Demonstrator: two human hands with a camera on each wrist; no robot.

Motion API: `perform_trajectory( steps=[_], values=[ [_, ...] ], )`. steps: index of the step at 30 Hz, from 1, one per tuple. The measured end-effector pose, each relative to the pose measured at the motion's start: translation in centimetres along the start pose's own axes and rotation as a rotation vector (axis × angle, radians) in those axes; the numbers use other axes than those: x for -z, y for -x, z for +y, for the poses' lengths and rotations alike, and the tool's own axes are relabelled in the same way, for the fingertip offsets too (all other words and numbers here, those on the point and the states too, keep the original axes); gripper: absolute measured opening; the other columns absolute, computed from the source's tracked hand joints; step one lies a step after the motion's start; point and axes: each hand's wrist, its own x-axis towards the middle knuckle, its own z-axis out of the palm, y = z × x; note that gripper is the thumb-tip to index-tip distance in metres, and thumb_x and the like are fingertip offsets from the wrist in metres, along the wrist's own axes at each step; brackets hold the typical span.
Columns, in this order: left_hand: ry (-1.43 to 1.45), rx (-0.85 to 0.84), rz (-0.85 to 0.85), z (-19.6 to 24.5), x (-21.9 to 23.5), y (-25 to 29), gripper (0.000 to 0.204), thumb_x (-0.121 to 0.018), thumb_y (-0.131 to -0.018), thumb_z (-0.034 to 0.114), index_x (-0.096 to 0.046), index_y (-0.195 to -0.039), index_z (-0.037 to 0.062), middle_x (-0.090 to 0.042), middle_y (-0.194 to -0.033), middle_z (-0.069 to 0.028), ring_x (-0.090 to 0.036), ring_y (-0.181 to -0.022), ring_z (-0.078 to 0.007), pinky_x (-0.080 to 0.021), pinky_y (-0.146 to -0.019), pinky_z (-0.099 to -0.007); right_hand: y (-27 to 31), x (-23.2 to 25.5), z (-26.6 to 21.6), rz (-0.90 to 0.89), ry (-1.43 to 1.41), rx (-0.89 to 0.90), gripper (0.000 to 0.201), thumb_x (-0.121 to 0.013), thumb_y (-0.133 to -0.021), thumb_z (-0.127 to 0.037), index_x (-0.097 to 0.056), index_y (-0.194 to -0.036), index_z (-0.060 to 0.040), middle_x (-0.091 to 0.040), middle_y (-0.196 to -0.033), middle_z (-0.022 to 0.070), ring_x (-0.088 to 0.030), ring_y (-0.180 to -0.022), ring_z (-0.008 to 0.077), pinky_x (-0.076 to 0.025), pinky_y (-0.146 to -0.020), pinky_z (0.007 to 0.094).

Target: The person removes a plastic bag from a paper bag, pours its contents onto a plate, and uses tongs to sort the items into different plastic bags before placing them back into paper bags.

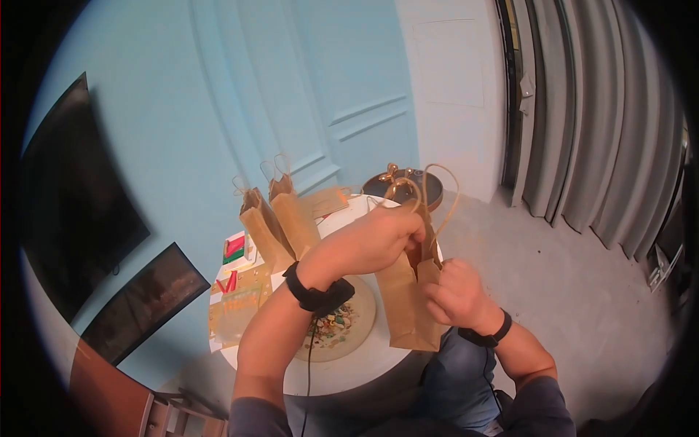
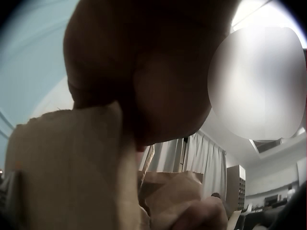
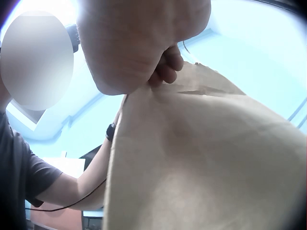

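Note:
A brown kraft paper bag (image 1: 409, 309) with twisted paper handles (image 1: 450, 207) stands upright at the right edge of the round table, its mouth partly spread. My left hand (image 1: 386, 234) reaches across to the bag's top and grips its rim with curled fingers. In the left wrist view that hand (image 2: 144, 81) is dark, and most of its fingers are hidden behind the paper. My right hand (image 1: 460, 295) holds the bag's near right edge, with fingers curled in at the top. The right wrist view has its fingertips (image 3: 168, 72) against the paper. The bag's inside is hidden.
Two more paper bags (image 1: 263, 227) stand at the table's (image 1: 364, 380) back left. A round tray (image 1: 357, 342) of small colourful pieces sits below my left forearm. Cards and red items (image 1: 228, 282) lie at the left. A dark round stool (image 1: 429, 191) stands behind the table.

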Motion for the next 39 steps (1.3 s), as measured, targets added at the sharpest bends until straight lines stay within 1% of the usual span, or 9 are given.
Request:
perform_trajectory(
  steps=[4, 7, 16, 22, 25, 31, 34, 37, 39],
  values=[
    [-0.431, 0.269, -0.283, 0.2, -0.4, -0.3, 0.028, -0.068, -0.092, 0.003, -0.081, -0.117, 0.0024, -0.081, -0.107, -0.0232, -0.079, -0.104, -0.0393, -0.062, -0.087, -0.0478, 5.2, -1.8, -1.1, 0.047, -0.028, -0.181, 0.033, -0.080, -0.071, 0.002, -0.075, -0.104, -0.0018, -0.057, -0.085, 0.0090, -0.059, -0.075, 0.0309, -0.051, -0.068, 0.0419],
    [-0.497, 0.359, -0.575, 0.0, -1.1, -0.9, 0.038, -0.074, -0.091, 0.006, -0.080, -0.128, 0.0061, -0.083, -0.107, -0.0196, -0.081, -0.103, -0.0386, -0.063, -0.086, -0.0444, 8.2, -2.8, -2.4, 0.022, -0.052, -0.270, 0.033, -0.078, -0.073, 0.005, -0.075, -0.106, -0.0011, -0.065, -0.094, 0.0107, -0.065, -0.082, 0.0328, -0.055, -0.074, 0.0433],
    [-0.462, 0.336, -0.790, -1.9, -4.6, -2.9, 0.044, -0.073, -0.087, -0.002, -0.088, -0.125, 0.0138, -0.086, -0.115, -0.0135, -0.081, -0.110, -0.0343, -0.064, -0.090, -0.0444, 7.9, -2.0, -3.9, 0.068, -0.135, -0.406, 0.030, -0.076, -0.080, 0.007, -0.074, -0.110, -0.0005, -0.072, -0.111, 0.0150, -0.073, -0.101, 0.0358, -0.060, -0.090, 0.0466],
    [-0.379, 0.275, -0.456, -4.3, -4.1, -2.8, 0.030, -0.071, -0.095, 0.002, -0.086, -0.119, 0.0085, -0.084, -0.109, -0.0176, -0.079, -0.106, -0.0373, -0.064, -0.088, -0.0446, 8.3, -2.5, -3.6, 0.088, -0.159, -0.522, 0.028, -0.073, -0.083, 0.008, -0.072, -0.110, -0.0004, -0.070, -0.111, 0.0181, -0.071, -0.105, 0.0407, -0.059, -0.093, 0.0501],
    [-0.356, 0.104, -0.124, -2.7, -0.3, -2.7, 0.019, -0.071, -0.100, 0.008, -0.084, -0.113, 0.0030, -0.081, -0.103, -0.0202, -0.077, -0.098, -0.0411, -0.063, -0.086, -0.0452, 8.2, -2.2, -3.3, 0.097, -0.135, -0.532, 0.027, -0.072, -0.083, 0.009, -0.071, -0.108, -0.0003, -0.070, -0.110, 0.0194, -0.070, -0.103, 0.0426, -0.059, -0.092, 0.0508],
    [-0.096, 0.248, 0.528, 3.1, 7.3, -1.5, 0.021, -0.070, -0.112, 0.016, -0.075, -0.123, -0.0005, -0.075, -0.098, -0.0010, -0.070, -0.086, -0.0104, -0.057, -0.077, -0.0297, 8.0, -2.5, -2.4, 0.086, -0.114, -0.551, 0.028, -0.072, -0.085, 0.009, -0.069, -0.112, 0.0003, -0.072, -0.116, 0.0220, -0.071, -0.109, 0.0448, -0.060, -0.094, 0.0513],
    [0.010, 0.132, 0.753, 3.3, 10.8, 0.4, 0.022, -0.069, -0.114, 0.017, -0.077, -0.124, -0.0018, -0.076, -0.103, -0.0032, -0.069, -0.086, -0.0111, -0.055, -0.078, -0.0287, 8.1, -2.8, -3.4, 0.198, -0.298, -0.649, 0.030, -0.075, -0.090, 0.004, -0.066, -0.118, 0.0014, -0.073, -0.128, 0.0244, -0.072, -0.117, 0.0455, -0.060, -0.100, 0.0491],
    [-0.017, 0.084, 0.892, 3.5, 13.3, 3.2, 0.025, -0.069, -0.114, 0.019, -0.077, -0.125, -0.0025, -0.075, -0.102, -0.0033, -0.068, -0.088, -0.0112, -0.054, -0.079, -0.0281, 8.0, -3.0, -5.9, 0.310, -0.447, -0.923, 0.036, -0.080, -0.093, -0.005, -0.064, -0.124, 0.0025, -0.072, -0.139, 0.0266, -0.072, -0.122, 0.0466, -0.057, -0.108, 0.0488],
    [-0.033, 0.082, 0.933, 3.4, 14.4, 5.0, 0.026, -0.070, -0.114, 0.020, -0.077, -0.125, -0.0025, -0.075, -0.102, -0.0031, -0.068, -0.089, -0.0113, -0.054, -0.080, -0.0279, 8.6, -3.3, -6.7, 0.143, -0.343, -1.011, 0.039, -0.083, -0.093, -0.011, -0.066, -0.125, 0.0035, -0.071, -0.141, 0.0274, -0.070, -0.126, 0.0474, -0.055, -0.111, 0.0505]
  ],
)
